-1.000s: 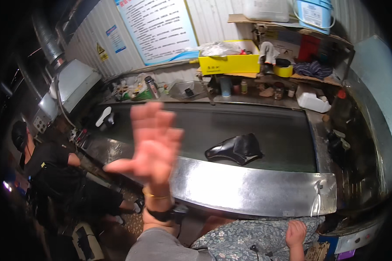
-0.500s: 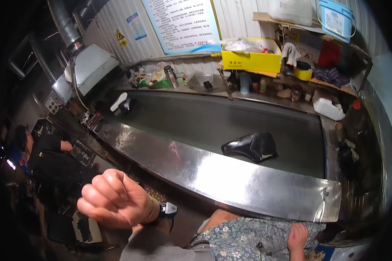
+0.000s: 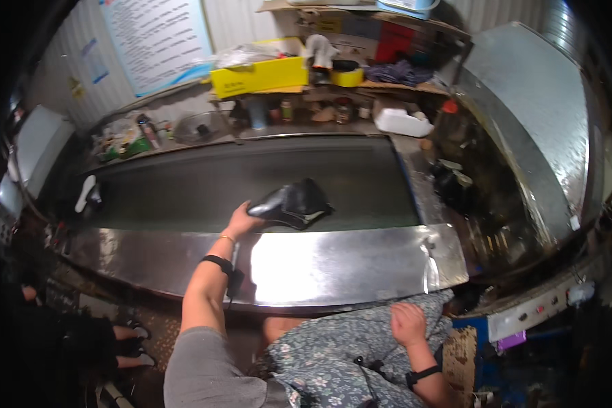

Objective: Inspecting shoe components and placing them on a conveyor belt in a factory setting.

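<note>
A black leather boot [image 3: 294, 202] lies on its side on the dark belt [image 3: 183, 197], its toe pointing left. My left hand [image 3: 241, 219] reaches over the metal ledge and has its fingers closed around the toe. Low on the right, my right hand [image 3: 408, 324] stays curled over the floral apron [image 3: 333, 347], with nothing visible in its fingers. At the belt's far left end sits another piece of footwear, black with a white sole [image 3: 86, 193].
Between me and the belt runs a shiny metal ledge [image 3: 353, 262]. Behind the belt stand a yellow box [image 3: 260, 77], a white plastic container [image 3: 402, 122] and several jars. Dark footwear [image 3: 450, 185] lies beyond the right end. Another person's legs [image 3: 129, 347] show at lower left.
My left hand has gone from a raised fist at lower left to the boot's toe and closed on it. The view has swung right. My right hand remains at the apron.
</note>
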`<state>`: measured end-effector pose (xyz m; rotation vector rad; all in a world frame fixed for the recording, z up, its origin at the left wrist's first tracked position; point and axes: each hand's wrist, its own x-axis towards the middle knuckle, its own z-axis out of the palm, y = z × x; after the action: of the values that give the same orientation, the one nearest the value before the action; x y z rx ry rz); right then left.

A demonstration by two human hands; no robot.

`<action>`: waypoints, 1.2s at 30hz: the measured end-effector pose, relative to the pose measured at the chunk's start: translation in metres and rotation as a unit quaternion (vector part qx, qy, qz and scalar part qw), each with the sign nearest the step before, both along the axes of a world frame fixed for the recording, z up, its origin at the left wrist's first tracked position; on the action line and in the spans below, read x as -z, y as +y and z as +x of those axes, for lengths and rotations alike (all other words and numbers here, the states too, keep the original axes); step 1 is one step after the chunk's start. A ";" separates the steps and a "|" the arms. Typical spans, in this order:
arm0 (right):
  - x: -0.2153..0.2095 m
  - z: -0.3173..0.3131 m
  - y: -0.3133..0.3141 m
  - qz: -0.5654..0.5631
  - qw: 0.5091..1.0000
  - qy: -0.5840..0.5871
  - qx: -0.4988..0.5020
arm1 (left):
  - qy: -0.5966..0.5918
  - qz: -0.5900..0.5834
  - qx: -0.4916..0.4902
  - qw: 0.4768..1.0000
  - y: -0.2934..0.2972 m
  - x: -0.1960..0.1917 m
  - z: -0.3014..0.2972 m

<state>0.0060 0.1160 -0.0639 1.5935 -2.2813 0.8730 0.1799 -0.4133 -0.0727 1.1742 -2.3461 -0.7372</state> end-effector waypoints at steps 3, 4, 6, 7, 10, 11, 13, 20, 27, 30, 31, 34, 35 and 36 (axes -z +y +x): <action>0.005 -0.001 -0.001 -0.025 1.000 0.002 0.005 | -0.155 0.005 -0.019 0.988 0.000 0.003 -0.011; 0.007 -0.001 -0.001 -0.013 1.000 -0.002 0.023 | -0.191 -0.008 -0.019 0.981 0.002 -0.011 -0.018; 0.008 -0.002 0.000 -0.019 1.000 -0.005 0.020 | -0.241 -0.049 0.016 0.969 0.005 -0.047 -0.031; 0.008 -0.002 0.001 -0.034 0.999 -0.006 0.035 | -0.241 -0.058 0.039 0.968 0.008 -0.065 -0.037; 0.006 -0.006 0.000 0.008 0.999 -0.027 0.021 | -0.096 0.266 0.138 0.949 0.027 -0.100 -0.041; 0.004 -0.007 -0.001 -0.014 0.999 -0.024 0.043 | -0.022 0.368 0.164 0.915 0.040 -0.105 -0.036; -0.005 -0.012 -0.002 -0.024 0.988 -0.153 0.028 | 0.023 0.453 0.245 0.857 0.081 -0.105 -0.020; -0.119 -0.008 0.033 -0.410 0.834 -0.368 -0.009 | 0.004 0.883 0.279 0.377 0.312 -0.056 -0.024; -0.162 0.042 0.075 -0.183 0.902 -0.262 0.289 | 0.163 0.228 0.693 0.664 0.386 -0.121 -0.113; -0.133 0.045 0.080 -0.151 0.911 -0.318 0.216 | 0.091 0.199 0.704 0.676 0.421 -0.127 -0.140; -0.127 0.042 0.085 -0.173 0.910 -0.302 0.226 | 0.058 0.224 0.702 0.673 0.428 -0.125 -0.146; -0.119 0.031 0.095 -0.159 0.939 -0.228 0.204 | 0.153 0.197 0.679 0.691 0.435 -0.112 -0.151; -0.120 0.027 0.097 -0.159 0.936 -0.257 0.180 | 0.130 0.250 0.661 0.696 0.435 -0.108 -0.150; -0.119 0.027 0.096 -0.137 0.928 -0.293 0.184 | 0.100 0.247 0.653 0.709 0.436 -0.103 -0.148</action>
<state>0.0333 0.2115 0.0555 0.8096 -2.5467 1.6316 0.0317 0.0224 0.0302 -0.7345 -2.5455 -1.8533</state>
